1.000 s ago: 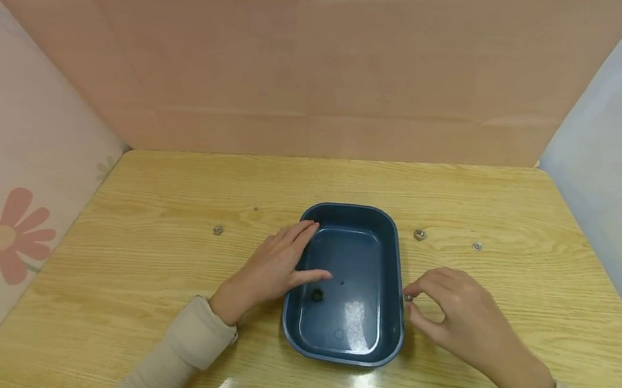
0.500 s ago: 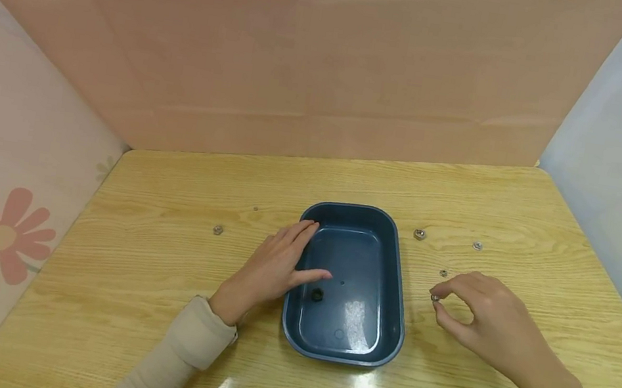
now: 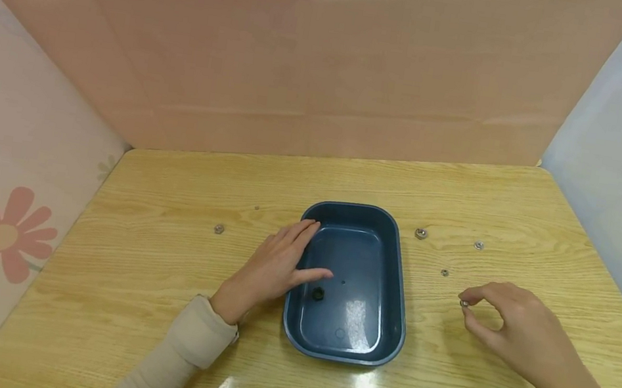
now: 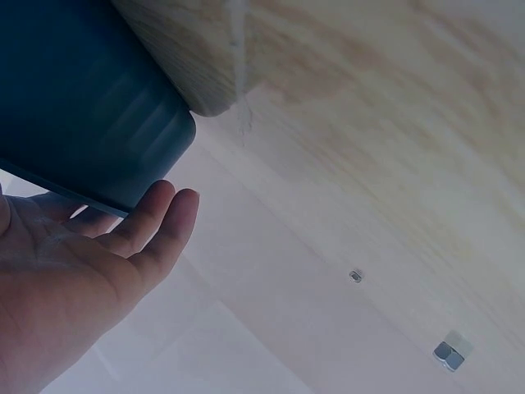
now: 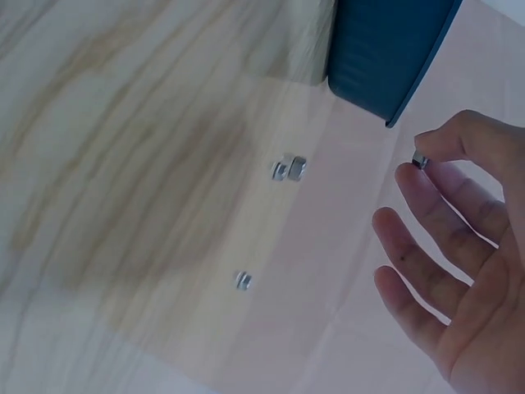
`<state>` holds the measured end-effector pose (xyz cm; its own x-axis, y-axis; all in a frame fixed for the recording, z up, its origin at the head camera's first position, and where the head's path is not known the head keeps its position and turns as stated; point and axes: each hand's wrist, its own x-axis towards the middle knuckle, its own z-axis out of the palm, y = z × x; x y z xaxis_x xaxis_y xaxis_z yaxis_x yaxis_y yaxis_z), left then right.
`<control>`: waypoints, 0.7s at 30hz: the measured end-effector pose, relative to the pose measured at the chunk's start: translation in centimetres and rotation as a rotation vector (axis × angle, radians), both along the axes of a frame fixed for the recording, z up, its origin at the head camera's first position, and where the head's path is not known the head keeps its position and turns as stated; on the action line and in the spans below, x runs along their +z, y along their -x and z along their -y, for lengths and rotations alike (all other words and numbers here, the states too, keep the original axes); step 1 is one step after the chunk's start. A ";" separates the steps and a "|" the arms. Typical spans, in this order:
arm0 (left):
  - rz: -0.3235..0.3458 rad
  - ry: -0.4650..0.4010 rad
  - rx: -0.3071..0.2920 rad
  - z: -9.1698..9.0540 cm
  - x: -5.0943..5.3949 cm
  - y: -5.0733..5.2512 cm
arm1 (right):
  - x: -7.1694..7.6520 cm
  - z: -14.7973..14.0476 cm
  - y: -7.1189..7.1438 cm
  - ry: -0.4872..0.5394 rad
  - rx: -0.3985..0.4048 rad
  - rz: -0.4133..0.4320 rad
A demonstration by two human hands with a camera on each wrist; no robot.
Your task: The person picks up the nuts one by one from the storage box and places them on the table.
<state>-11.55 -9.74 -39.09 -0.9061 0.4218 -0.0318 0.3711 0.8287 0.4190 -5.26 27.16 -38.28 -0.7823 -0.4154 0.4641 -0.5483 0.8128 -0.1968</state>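
Note:
Between the thumb and index finger of my right hand (image 3: 529,337) is a small silver hex nut (image 3: 464,303), held just above the table to the right of the tray; the right wrist view also shows this nut (image 5: 420,159) at the fingertips. My left hand (image 3: 274,265) rests at the left rim of a dark blue rectangular tray (image 3: 401,286). Its fingers lie along the rim, and the thumb stretches over the inside. A black nut (image 3: 318,294) lies in the tray, near the left thumb.
Right of the tray lie a larger nut (image 3: 421,234), a flanged-looking nut (image 3: 479,245) and a small nut (image 3: 445,272). Off to the left are another nut (image 3: 219,229) and a tiny piece (image 3: 256,208). Pink backing (image 3: 317,62) rises behind the wooden table (image 3: 168,187).
My right hand has moved right, away from the tray's right side, with the silver nut still pinched. The small nut it covered now shows. My left hand and the tray stay put.

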 end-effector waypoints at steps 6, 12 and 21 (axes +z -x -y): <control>-0.002 0.004 -0.002 0.0 0.0 0.0 | -0.2 -1.5 0.0 -0.040 -0.082 0.139; -0.001 0.003 0.000 -0.1 0.0 0.1 | -0.5 -2.7 0.3 -0.059 -0.139 0.245; 0.005 0.002 0.004 -0.1 0.0 0.1 | -1.1 -3.9 0.8 -0.092 -0.154 0.274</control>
